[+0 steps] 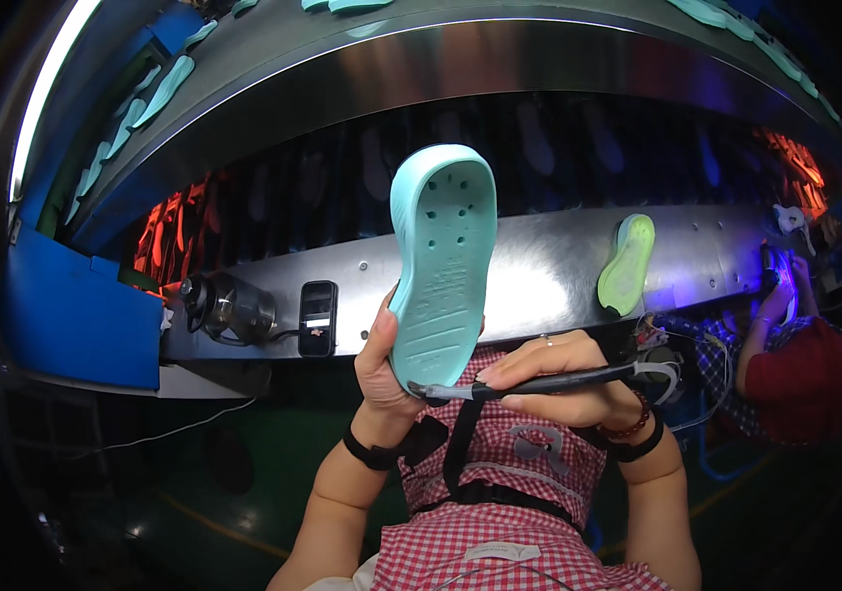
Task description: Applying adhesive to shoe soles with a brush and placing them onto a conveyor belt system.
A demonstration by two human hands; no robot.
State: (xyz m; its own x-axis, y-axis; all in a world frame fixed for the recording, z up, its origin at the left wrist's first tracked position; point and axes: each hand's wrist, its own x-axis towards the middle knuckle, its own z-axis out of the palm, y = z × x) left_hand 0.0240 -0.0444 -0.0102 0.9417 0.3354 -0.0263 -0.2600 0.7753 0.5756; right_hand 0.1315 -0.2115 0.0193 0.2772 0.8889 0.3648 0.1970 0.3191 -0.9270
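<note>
A mint-green foam shoe sole (pixel 444 271) stands nearly upright in front of me, with small holes and grooves in its face. My left hand (pixel 379 366) is closed around its lower left side, the thumb along the edge and the other fingers hidden behind. In my right hand (pixel 567 357) is a thin brush (pixel 588 378) with a black handle, gripped between thumb and fingers. Its light tip touches the lower end of the sole, close to my left hand. A tube or cord runs off the brush's back end.
A steel bench (pixel 539 261) lies ahead, bearing a yellow-green sole (pixel 628 264), a black tray (pixel 318 317) and a glass pot (pixel 231 307). Behind it runs a conveyor (pixel 273 54) carrying more mint soles (pixel 164 91). A co-worker (pixel 797 379) sits at the right under violet light.
</note>
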